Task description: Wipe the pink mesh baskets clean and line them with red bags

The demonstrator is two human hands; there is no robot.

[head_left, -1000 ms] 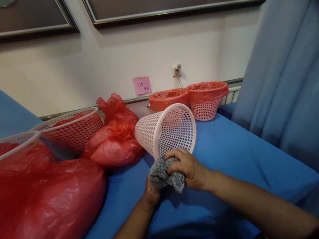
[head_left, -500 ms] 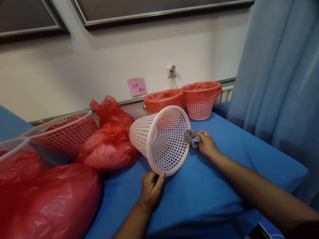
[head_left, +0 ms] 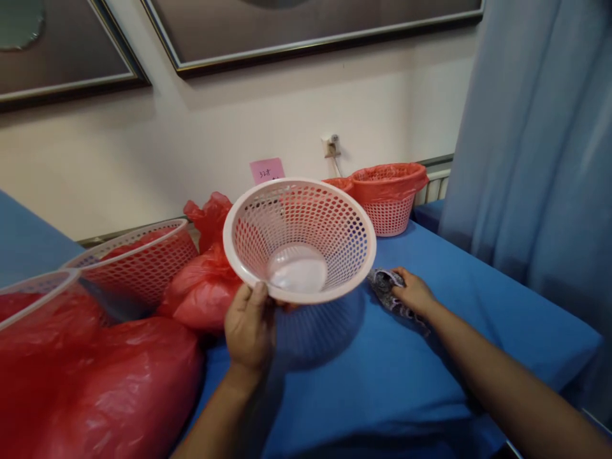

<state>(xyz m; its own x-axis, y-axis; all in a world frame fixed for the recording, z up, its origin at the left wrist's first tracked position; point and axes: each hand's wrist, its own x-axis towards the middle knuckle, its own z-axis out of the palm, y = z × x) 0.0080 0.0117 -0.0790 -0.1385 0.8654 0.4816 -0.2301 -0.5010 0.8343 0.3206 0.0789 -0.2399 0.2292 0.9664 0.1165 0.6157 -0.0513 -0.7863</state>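
A pale pink perforated plastic basket is tilted with its mouth toward me, its inside and solid bottom showing. My left hand grips its rim at the lower left, thumb on the near side. It appears raised off the blue surface, with a shadow below it. To the right, my right hand is closed on a grey patterned cloth, low over the blue sheet and apart from the basket.
A blue-sheeted bed bears everything. Red plastic bags and larger baskets crowd the left. Behind stands a red-lined basket, another partly hidden beside it. A pink note is on the wall; a blue curtain hangs right.
The basket has swung from lying sideways to mouth toward me and risen, covering more of the rear basket. My left hand moved up and left; my right hand moved slightly down and right with the cloth.
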